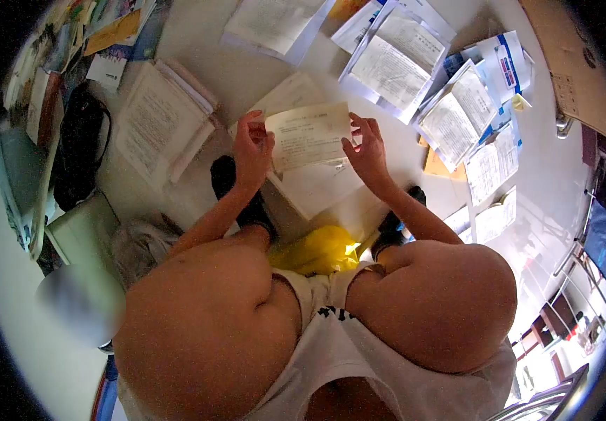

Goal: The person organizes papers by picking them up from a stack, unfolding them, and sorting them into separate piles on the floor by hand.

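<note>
A printed sheet of paper (308,137) is held up between my two hands, its text facing me. My left hand (251,151) grips its left edge with bent fingers. At the right edge, my right hand (366,147) pinches the same sheet between thumb and fingers. Below it, on the floor between my feet, lies a pale stack of papers (313,193), partly hidden by the held sheet. Another paper (292,91) shows just behind the sheet's top edge.
A thick pile of printed papers (155,126) lies on the left. Several document stacks, one an open bundle (401,59), spread along the right. A yellow bag (320,249) sits between my legs. A black bag (78,147) stands far left, a cardboard box (576,63) upper right.
</note>
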The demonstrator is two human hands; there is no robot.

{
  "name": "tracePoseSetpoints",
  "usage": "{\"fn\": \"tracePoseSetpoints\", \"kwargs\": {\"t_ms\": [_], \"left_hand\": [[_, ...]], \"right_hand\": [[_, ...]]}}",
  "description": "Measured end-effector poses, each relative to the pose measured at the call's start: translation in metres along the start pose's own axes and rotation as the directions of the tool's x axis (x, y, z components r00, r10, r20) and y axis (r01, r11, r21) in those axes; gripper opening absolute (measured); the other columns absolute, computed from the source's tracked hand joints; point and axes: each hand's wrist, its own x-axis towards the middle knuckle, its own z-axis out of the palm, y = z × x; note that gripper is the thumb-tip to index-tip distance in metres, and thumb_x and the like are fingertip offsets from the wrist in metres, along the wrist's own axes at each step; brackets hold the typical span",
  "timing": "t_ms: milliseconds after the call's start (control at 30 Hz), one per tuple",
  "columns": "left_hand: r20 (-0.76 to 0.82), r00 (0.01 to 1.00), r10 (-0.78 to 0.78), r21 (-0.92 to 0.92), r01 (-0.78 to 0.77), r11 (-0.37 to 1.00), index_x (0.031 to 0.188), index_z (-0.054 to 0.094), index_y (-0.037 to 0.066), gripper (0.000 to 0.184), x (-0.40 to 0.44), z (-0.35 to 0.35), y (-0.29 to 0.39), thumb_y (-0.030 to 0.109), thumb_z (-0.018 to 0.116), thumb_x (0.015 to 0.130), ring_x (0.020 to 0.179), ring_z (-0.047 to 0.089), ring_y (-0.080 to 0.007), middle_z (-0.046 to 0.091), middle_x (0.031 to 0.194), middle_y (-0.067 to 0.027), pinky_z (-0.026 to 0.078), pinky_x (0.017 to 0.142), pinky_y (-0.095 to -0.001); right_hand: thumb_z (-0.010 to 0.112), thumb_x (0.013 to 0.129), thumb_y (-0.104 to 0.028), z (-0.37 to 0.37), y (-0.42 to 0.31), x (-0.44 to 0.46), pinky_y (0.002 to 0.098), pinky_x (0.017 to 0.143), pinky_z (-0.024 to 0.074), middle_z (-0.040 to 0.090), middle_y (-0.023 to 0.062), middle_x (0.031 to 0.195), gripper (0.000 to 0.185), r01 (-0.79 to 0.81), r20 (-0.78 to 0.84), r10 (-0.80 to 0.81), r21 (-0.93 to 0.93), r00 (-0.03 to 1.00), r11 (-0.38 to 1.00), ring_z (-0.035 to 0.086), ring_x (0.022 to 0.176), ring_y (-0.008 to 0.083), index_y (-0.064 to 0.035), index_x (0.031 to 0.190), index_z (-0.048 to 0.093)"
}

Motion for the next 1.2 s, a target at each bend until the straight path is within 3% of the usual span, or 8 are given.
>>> {"fn": "tracePoseSetpoints", "kwargs": {"t_ms": [100,300,333,400,600,700,1033,1200], "left_hand": [[-0.029,0.998,-0.053,-0.061,0.051,0.997,0.124,0.058,0.002,0.031,0.004,0.005,-0.007,0.008,0.066,0.095,0.092,0.065,-0.0200,0.065,0.103,-0.0103,0.054,0.084,-0.0344],[0.008,0.983,-0.184,-0.039,0.185,0.982,0.113,0.063,-0.002,0.021,0.004,0.006,-0.011,0.008,0.068,0.095,0.094,0.066,-0.0174,0.069,0.101,-0.0098,0.053,0.085,-0.0321],[0.010,0.983,-0.184,-0.037,0.185,0.982,0.113,0.063,-0.002,0.021,0.004,0.007,-0.016,0.008,0.068,0.095,0.094,0.066,-0.0174,0.069,0.101,-0.0098,0.053,0.085,-0.0321],[-0.014,0.983,-0.186,-0.217,0.178,0.960,0.114,0.062,-0.002,0.021,0.003,0.013,-0.030,0.006,0.067,0.095,0.093,0.066,-0.0175,0.069,0.102,-0.0093,0.052,0.086,-0.0312],[0.068,0.945,-0.320,-0.208,0.327,0.922,0.117,0.062,-0.001,0.022,0.007,0.010,-0.022,0.006,0.065,0.096,0.098,0.064,-0.0172,0.068,0.107,-0.0093,0.050,0.090,-0.0306],[0.092,0.951,-0.295,-0.303,0.309,0.902,0.119,0.061,-0.001,0.023,0.006,0.010,-0.024,0.006,0.064,0.097,0.100,0.062,-0.0169,0.067,0.108,-0.0088,0.049,0.091,-0.0302],[0.162,0.927,-0.340,-0.369,0.376,0.850,0.121,0.059,0.001,0.024,0.006,0.011,-0.022,0.004,0.063,0.097,0.101,0.060,-0.0155,0.065,0.107,-0.0058,0.048,0.092,-0.0291],[0.130,0.926,-0.353,-0.369,0.376,0.850,0.119,0.059,0.001,0.022,0.005,0.011,-0.018,0.003,0.061,0.098,0.097,0.060,-0.0139,0.064,0.104,-0.0039,0.048,0.089,-0.0275]], "right_hand": [[0.070,0.083,0.002,-0.001,0.000,0.001,0.0322,0.072,0.0597,0.055,0.0136,0.117,0.056,0.034,-0.002,-0.034,0.007,0.999,0.999,0.063,0.097,0.0251,-0.0085,0.135,0.053],[0.070,0.083,0.003,-0.002,0.000,0.005,0.0318,0.069,0.0600,0.056,0.0140,0.118,0.053,0.052,-0.035,-0.050,0.050,0.998,0.997,0.064,0.101,0.0247,-0.0081,0.132,0.056],[0.070,0.083,0.003,-0.002,0.000,0.006,0.0318,0.069,0.0600,0.056,0.0140,0.118,0.053,0.050,-0.036,-0.048,0.051,0.998,0.997,0.064,0.101,0.0247,-0.0081,0.132,0.056],[0.069,0.083,0.002,-0.002,0.002,0.007,0.0317,0.069,0.0596,0.057,0.0133,0.117,0.049,0.025,-0.046,-0.022,0.066,0.999,0.997,0.065,0.100,0.0243,-0.0075,0.130,0.058],[0.068,0.084,0.000,-0.001,0.004,0.010,0.0310,0.068,0.0588,0.059,0.0125,0.115,0.045,0.000,-0.077,0.009,0.120,0.997,0.993,0.065,0.100,0.0234,-0.0067,0.127,0.059],[0.069,0.084,-0.001,-0.003,0.002,0.011,0.0308,0.068,0.0585,0.059,0.0126,0.115,0.043,-0.009,-0.089,0.019,0.117,0.996,0.993,0.065,0.101,0.0226,-0.0064,0.125,0.060],[0.072,0.084,-0.004,-0.009,-0.003,0.011,0.0310,0.070,0.0577,0.060,0.0112,0.116,0.039,-0.047,-0.106,0.065,0.164,0.992,0.985,0.065,0.103,0.0218,-0.0061,0.122,0.062],[0.072,0.084,-0.002,-0.011,-0.007,0.012,0.0300,0.070,0.0560,0.061,0.0080,0.112,0.025,-0.013,-0.146,0.047,0.226,0.988,0.974,0.064,0.098,0.0189,-0.0055,0.108,0.064]]}}
